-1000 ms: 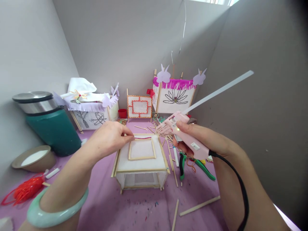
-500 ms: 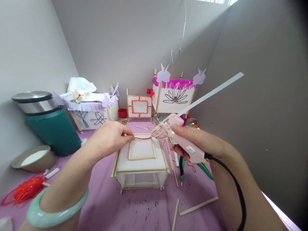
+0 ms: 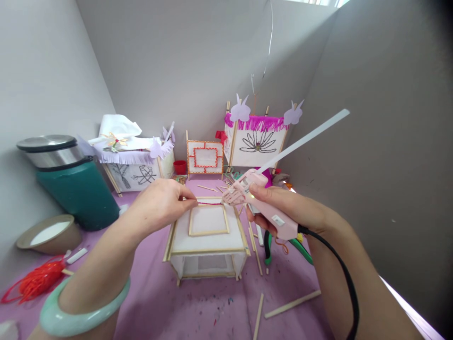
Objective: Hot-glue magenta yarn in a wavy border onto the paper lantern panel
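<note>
Centrally, a white wooden-framed box (image 3: 208, 242) stands; right of centre, a pink glue gun (image 3: 274, 216) tilts down-left, the right hand (image 3: 293, 202) wrapping its fingers around it; centre-left, the left hand (image 3: 163, 200) arches, fingers pinching a dark-red cord (image 3: 210, 204) mid-frame.

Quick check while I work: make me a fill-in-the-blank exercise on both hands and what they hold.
1. The right hand holds a pink, corded ____.
2. The left hand pinches a thin dark strand close to the ____ edge, not the near edge, of the small wooden frame.
3. That frame lies on the white box and has ____ sides.
4. The bangle circles the ____ wrist.
Missing words: glue gun; far; four; left.
</note>
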### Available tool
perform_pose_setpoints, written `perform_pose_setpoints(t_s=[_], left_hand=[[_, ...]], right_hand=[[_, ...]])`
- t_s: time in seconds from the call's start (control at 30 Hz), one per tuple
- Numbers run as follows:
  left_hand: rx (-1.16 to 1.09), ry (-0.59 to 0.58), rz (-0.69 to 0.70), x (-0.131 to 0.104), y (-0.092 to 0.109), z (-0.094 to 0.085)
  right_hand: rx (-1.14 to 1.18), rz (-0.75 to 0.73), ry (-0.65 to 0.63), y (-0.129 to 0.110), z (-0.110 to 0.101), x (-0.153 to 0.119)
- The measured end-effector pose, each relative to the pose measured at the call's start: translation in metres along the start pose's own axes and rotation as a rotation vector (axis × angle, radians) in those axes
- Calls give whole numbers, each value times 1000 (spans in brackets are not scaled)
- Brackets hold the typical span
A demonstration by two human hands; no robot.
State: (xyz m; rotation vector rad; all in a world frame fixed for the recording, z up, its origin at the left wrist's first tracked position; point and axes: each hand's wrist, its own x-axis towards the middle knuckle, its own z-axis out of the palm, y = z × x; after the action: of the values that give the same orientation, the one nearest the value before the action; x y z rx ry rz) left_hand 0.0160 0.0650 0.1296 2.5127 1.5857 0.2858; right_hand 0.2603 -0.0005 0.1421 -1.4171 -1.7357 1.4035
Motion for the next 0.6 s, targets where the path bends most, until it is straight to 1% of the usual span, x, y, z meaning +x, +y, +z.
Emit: perform_pose_setpoints(t_s=[0.1,0.2,0.33,0.47,0.6], left_hand=[[1,0,-5,0,0,0],[8,-1,-6,0,0,0],[28,3,-22,1,0,1],[41,9,-17,1,-1,3],[49,7,-9,0,0,2]], right_hand=[[0,-1,-9,1,0,1],[36,-3,-12,7,-1,4],[81,12,17,15,-3,5],[78,10,26,16,-4,3],[67,-25,-32,11,-3,4]])
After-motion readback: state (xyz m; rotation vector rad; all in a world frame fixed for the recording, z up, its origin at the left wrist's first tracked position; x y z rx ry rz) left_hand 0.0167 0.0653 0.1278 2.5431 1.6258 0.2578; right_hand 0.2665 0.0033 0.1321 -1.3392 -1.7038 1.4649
